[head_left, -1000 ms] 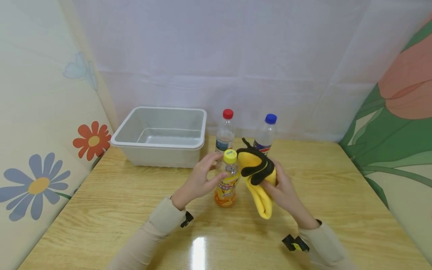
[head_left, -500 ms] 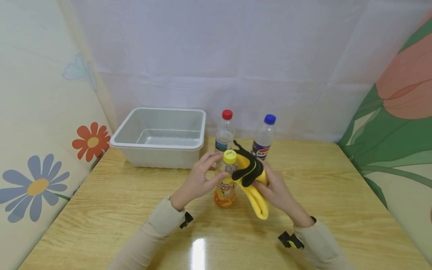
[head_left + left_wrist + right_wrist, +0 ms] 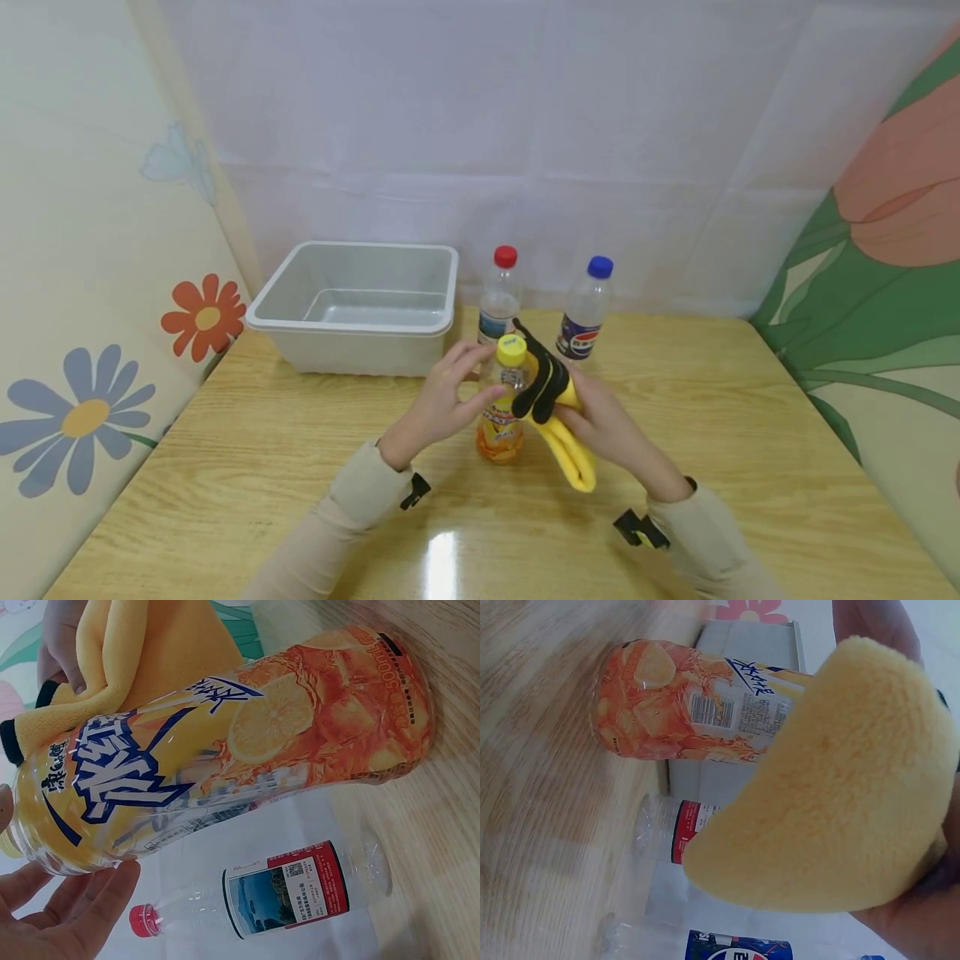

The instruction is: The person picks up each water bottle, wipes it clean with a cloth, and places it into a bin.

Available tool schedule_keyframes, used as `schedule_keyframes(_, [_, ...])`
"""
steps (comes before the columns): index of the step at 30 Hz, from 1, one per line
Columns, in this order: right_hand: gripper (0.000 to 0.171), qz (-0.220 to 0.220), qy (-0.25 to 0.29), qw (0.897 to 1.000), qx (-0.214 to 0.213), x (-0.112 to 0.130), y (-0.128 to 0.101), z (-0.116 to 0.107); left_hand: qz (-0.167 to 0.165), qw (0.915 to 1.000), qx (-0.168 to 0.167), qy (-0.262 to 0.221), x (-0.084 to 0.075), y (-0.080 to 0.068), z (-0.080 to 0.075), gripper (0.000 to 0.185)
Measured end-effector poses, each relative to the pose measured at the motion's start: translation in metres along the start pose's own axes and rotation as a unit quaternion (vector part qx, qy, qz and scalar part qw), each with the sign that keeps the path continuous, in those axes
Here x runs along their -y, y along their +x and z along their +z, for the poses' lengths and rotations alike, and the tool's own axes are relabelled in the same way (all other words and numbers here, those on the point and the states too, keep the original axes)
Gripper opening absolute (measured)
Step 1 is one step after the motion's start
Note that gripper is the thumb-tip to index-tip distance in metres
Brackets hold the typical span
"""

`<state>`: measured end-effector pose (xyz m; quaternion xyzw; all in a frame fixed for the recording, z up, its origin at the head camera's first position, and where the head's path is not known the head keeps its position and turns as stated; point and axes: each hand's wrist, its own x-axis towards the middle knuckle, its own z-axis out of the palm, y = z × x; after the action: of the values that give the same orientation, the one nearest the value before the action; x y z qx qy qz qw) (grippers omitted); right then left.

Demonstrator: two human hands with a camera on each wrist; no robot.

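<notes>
An orange drink bottle [image 3: 500,417] with a yellow cap stands mid-table; its label fills the left wrist view [image 3: 225,742] and shows in the right wrist view [image 3: 690,712]. My left hand [image 3: 442,400] holds its upper part between thumb and fingers [image 3: 60,915]. My right hand [image 3: 607,425] grips a bunched yellow cloth with black trim [image 3: 570,442], which lies against the bottle's right side [image 3: 142,652] and looks large and fluffy close up [image 3: 840,795].
A grey plastic bin [image 3: 352,304] sits at the back left of the wooden table [image 3: 262,467]. Behind the orange bottle stand a clear red-capped bottle [image 3: 501,296] and a blue-capped one [image 3: 585,312]. Flower-printed panels wall in both sides.
My right hand has carried the cloth leftward until it meets the orange bottle. The left hand has stayed on the bottle.
</notes>
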<state>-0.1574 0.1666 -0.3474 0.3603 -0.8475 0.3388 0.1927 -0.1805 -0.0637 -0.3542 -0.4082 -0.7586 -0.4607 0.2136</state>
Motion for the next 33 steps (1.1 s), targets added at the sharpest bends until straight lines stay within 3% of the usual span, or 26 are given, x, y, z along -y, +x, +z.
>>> schedule_keyframes(8, [0.053,0.032,-0.001,0.999,0.021,-0.002,-0.001,0.005,-0.003,1.0,0.001,0.0,0.0,-0.001,0.0,0.047])
schedule_keyframes(19, [0.046,0.04,0.022,0.999,0.003,-0.007,-0.006,0.017,-0.009,0.9999,-0.007,-0.006,-0.003,-0.001,0.0,0.046])
schedule_keyframes(27, [0.044,0.076,0.046,0.996,0.013,-0.01,-0.01,0.025,-0.024,0.9996,-0.003,-0.012,-0.003,-0.002,0.001,0.054])
schedule_keyframes(33, [0.042,0.104,0.05,0.993,0.024,-0.011,-0.013,0.029,-0.039,0.999,0.002,-0.022,-0.004,-0.002,0.001,0.048])
